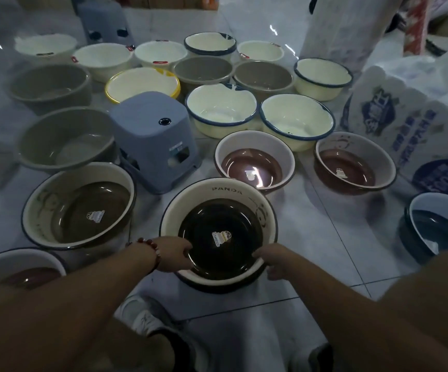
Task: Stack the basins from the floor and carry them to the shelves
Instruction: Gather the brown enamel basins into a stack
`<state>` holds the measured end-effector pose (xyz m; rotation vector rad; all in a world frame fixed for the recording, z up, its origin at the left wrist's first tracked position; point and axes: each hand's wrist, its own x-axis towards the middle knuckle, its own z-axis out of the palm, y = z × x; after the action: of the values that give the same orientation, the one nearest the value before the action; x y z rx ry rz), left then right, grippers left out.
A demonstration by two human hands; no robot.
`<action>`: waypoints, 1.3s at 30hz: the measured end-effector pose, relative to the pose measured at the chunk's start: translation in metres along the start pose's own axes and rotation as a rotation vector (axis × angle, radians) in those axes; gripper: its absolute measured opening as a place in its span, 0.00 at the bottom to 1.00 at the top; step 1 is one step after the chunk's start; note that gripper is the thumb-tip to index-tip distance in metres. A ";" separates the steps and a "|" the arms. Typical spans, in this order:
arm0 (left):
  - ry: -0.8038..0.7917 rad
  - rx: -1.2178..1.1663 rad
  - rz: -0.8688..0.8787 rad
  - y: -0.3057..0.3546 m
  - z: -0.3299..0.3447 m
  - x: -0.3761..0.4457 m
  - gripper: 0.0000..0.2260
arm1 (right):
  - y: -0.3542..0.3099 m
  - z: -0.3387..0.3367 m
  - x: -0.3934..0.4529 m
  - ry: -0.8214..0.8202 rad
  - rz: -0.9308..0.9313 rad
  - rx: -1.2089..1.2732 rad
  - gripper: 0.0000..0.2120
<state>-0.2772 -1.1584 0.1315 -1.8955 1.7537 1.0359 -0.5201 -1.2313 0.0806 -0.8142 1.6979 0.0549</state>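
A cream basin with a black bottom and the word PANDA (218,202) stands on the tiled floor right in front of me. My left hand (173,255) grips its near rim on the left, fingers inside. On the right side of that rim my right hand (272,260) holds on. A dark rim shows under it, so it seems nested on another basin. Similar basins lie around: a brown-bottomed one (79,205) to the left, two reddish ones (255,159) (354,163) behind, and several white, grey and blue-rimmed ones farther back.
A grey-blue plastic stool (154,135) stands among the basins left of centre, another stool (104,18) at the back. White printed packaging (402,122) leans at the right. A dark blue basin (437,226) sits at the right edge. My shoe (142,315) is below.
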 end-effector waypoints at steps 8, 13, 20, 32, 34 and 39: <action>-0.013 0.131 0.025 0.016 -0.017 0.013 0.24 | -0.001 0.005 -0.001 0.148 -0.448 -0.821 0.21; 0.044 0.129 0.018 0.006 -0.025 -0.017 0.21 | -0.012 0.023 -0.041 0.186 -0.681 -1.137 0.34; 0.285 0.084 -0.102 -0.022 0.006 -0.086 0.27 | -0.024 0.083 -0.086 0.078 -0.946 -1.249 0.32; 0.322 -0.184 -0.662 -0.178 0.091 -0.280 0.23 | -0.039 0.209 -0.126 -0.096 -1.229 -1.467 0.32; 0.328 -0.194 -0.644 -0.192 0.104 -0.272 0.20 | -0.028 0.228 -0.121 -0.115 -1.214 -1.526 0.33; 0.264 -0.266 -0.555 -0.215 0.134 -0.254 0.20 | -0.008 0.284 -0.107 -0.139 -1.153 -1.676 0.33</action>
<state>-0.0968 -0.8515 0.1769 -2.5795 1.1179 0.8608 -0.2697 -1.0595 0.0900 -2.7647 0.4765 0.7603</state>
